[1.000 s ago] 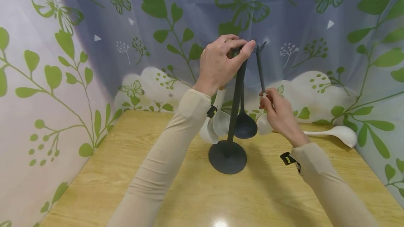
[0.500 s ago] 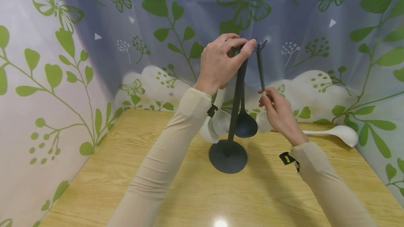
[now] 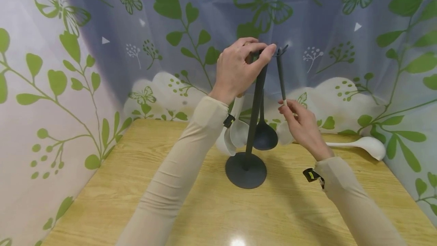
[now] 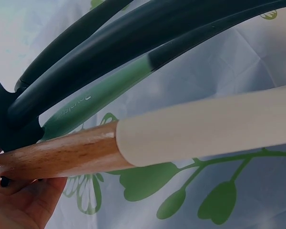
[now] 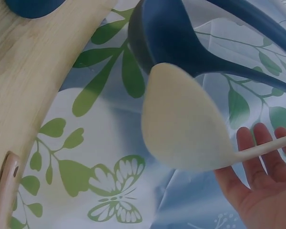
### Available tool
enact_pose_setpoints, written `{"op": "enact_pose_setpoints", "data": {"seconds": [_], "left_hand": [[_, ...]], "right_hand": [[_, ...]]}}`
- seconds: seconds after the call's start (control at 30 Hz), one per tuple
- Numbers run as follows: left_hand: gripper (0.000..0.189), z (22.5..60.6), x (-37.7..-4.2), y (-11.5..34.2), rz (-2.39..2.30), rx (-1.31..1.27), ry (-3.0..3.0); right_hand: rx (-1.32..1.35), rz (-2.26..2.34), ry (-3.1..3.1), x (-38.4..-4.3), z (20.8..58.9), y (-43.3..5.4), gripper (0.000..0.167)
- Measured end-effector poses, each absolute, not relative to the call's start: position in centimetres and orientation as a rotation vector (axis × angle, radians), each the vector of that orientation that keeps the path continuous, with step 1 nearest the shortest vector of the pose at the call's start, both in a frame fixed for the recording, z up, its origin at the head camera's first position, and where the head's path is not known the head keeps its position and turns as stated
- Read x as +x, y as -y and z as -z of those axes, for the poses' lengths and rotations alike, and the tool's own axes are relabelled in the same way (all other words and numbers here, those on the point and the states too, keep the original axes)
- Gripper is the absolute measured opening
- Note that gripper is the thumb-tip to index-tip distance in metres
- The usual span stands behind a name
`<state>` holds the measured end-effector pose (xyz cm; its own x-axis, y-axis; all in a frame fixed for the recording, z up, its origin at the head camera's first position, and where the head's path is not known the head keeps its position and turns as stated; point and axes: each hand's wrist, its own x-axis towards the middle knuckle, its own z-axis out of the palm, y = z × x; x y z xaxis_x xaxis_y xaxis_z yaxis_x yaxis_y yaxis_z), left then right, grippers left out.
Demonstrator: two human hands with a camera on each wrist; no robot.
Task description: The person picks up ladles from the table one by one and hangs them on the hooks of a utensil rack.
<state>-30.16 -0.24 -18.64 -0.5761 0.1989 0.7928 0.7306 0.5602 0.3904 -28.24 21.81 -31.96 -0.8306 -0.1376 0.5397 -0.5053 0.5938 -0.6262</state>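
My left hand [image 3: 239, 67] grips the top of a dark utensil stand [image 3: 246, 175], which stands upright on a round base. Thumb and fingers of my right hand [image 3: 302, 124] pinch a white ladle [image 5: 183, 119] at its pale neck. That ladle's dark grey handle runs up to a hook at the stand's right. Behind the pole hangs a dark ladle [image 3: 265, 136]; its bowl sits close beside the white one in the right wrist view. Two pale utensils [image 3: 239, 134] hang left of the pole, partly hidden by my left wrist. A wooden handle [image 4: 62, 152] and a green handle [image 4: 95, 100] show near the stand's top.
Another white ladle [image 3: 370, 147] lies at the table's back right, its handle end behind my right hand. The wooden table [image 3: 136, 200] meets a patterned curtain [image 3: 191, 10] at the back and sides.
My right hand has shifted very slightly left at the ladle's neck. My left hand keeps its hold on the stand's top, and the hanging utensils stay about where they were.
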Motion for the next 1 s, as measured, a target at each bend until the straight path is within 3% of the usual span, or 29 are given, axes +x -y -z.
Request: {"op": "enact_pose_setpoints", "data": {"seconds": [0.33, 0.73, 1.0], "left_hand": [[0.034, 19.0, -30.1, 0.4, 0.944, -0.760, 2.037], [0.035, 18.8, -30.3, 0.4, 0.921, -0.749, 2.053], [0.034, 18.6, -30.3, 0.2, 0.926, -0.763, 2.037]], "right_hand": [[0.424, -1.106, 2.414, -29.0, 33.5, -23.4, 0.052], [0.249, -1.036, 2.632, -30.7, 36.0, -27.5, 0.044], [0.151, -0.980, 2.785, -31.3, 37.3, -30.6, 0.052]]}}
